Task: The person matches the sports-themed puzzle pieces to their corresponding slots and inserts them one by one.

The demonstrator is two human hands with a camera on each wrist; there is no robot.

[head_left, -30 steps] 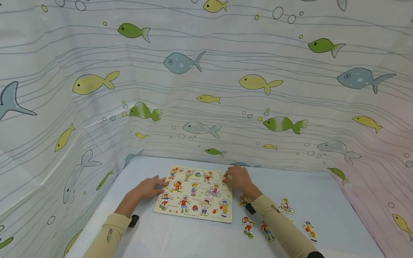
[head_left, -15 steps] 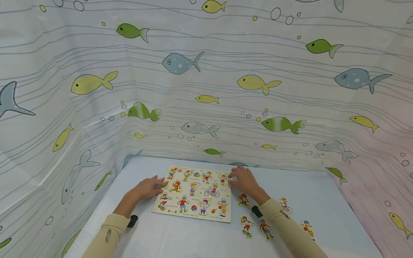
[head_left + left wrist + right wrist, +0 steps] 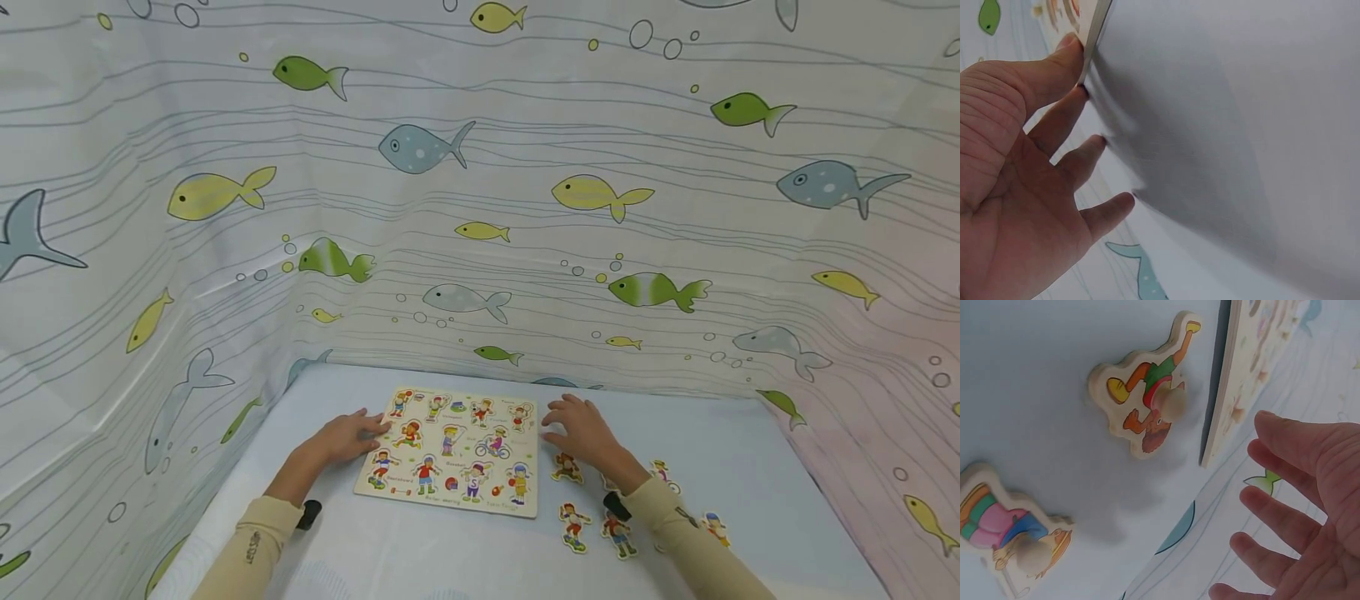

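Note:
A wooden peg puzzle board [image 3: 420,492], printed with sports figures, lies on the table. My left hand [image 3: 347,435] rests at its left edge. In the left wrist view, the thumb lies on the board's side and the index fingertip is at its corner, while the other fingers reach down to the tabletop. My right hand [image 3: 583,429] is just off the board's right edge, fingers spread and slightly bent, holding nothing. Nearest to it is a knobbed puzzle piece of a running figure [image 3: 1141,384]. Another knobbed piece, a figure in a yellow hat [image 3: 1013,531], is partly under the right wrist.
Right of the board lie more pieces: a skateboarder [image 3: 573,527], a red-shirted figure [image 3: 617,533], a cyclist [image 3: 663,477] partly behind the sleeve, and a blue-capped figure [image 3: 715,527]. A fish-printed curtain [image 3: 480,250] stands behind the table.
My right hand has drawn back rightward from the board's upper right corner, uncovering the tennis figure there. My left hand has stayed at the left edge.

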